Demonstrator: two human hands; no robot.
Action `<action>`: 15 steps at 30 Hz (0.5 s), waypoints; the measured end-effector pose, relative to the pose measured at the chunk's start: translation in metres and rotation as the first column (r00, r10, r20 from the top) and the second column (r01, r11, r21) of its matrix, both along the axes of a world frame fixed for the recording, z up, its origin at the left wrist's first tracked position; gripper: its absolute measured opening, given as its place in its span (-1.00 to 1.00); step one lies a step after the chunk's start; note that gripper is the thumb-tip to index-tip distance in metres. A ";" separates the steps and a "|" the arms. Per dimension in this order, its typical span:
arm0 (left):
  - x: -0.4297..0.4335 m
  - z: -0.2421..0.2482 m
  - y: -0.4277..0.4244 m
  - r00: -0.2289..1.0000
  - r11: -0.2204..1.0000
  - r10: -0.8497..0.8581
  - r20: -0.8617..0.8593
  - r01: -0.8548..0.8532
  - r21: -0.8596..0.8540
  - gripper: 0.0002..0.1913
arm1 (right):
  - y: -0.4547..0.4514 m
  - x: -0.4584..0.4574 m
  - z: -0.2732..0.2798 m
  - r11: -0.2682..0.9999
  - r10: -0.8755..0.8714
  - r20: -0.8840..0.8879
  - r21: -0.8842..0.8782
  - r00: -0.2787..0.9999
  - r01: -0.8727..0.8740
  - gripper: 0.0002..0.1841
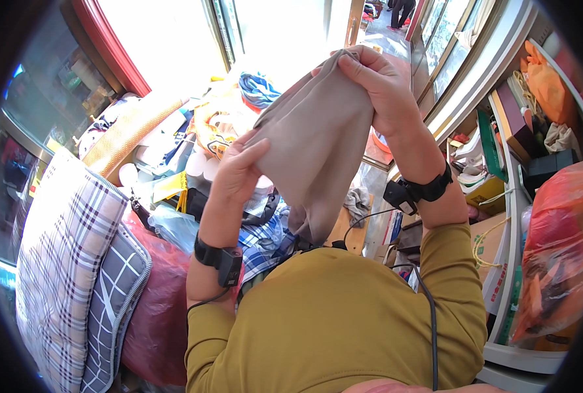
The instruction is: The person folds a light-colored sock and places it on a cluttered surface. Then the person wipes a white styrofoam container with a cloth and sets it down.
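A grey-brown piece of cloth [321,132] is held up in front of my chest, stretched between both hands. My left hand [241,172] pinches its lower left edge between thumb and fingers. Higher up, my right hand [377,83] grips the top corner, with the thumb on the near side. The middle of the cloth sags in soft folds, and its lower end hangs down above my lap. What kind of garment or cloth it is, I cannot tell. Black straps with small devices sit on both my forearms.
Plaid padded mats [70,236] and a red plastic bag [156,304] stand at my left. Beyond the cloth lies a heap of bags and clothes, including blue checked fabric [267,240]. A crammed shelf [510,177] lines my right. A person's legs [400,12] show in the far doorway.
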State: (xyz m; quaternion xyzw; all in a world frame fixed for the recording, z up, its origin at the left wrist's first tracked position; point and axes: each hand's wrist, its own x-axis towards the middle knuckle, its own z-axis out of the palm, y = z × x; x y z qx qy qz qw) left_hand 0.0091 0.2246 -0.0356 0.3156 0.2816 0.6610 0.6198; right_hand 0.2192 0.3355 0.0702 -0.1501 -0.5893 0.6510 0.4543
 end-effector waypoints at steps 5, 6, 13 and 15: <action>-0.016 0.016 -0.029 0.941 1.000 -0.023 -0.338 0.028 0.009 -0.53 | 0.008 0.010 -0.012 0.985 -0.129 -0.016 0.116 0.991 0.130 -0.80; -0.014 0.020 -0.036 0.896 0.998 -0.049 -0.441 0.060 0.011 -0.52 | 0.009 0.010 -0.015 0.977 -0.172 -0.008 0.128 0.985 0.172 -0.80; 0.003 0.027 -0.053 0.160 0.934 0.345 -0.925 -0.154 0.322 -0.86 | 0.004 0.012 -0.032 0.916 -0.314 0.012 0.265 0.949 0.300 -0.84; 0.003 0.027 -0.050 -0.062 0.860 0.452 -0.890 -0.236 0.453 -0.82 | 0.002 0.016 -0.034 0.899 -0.357 0.086 0.300 0.930 0.317 -0.87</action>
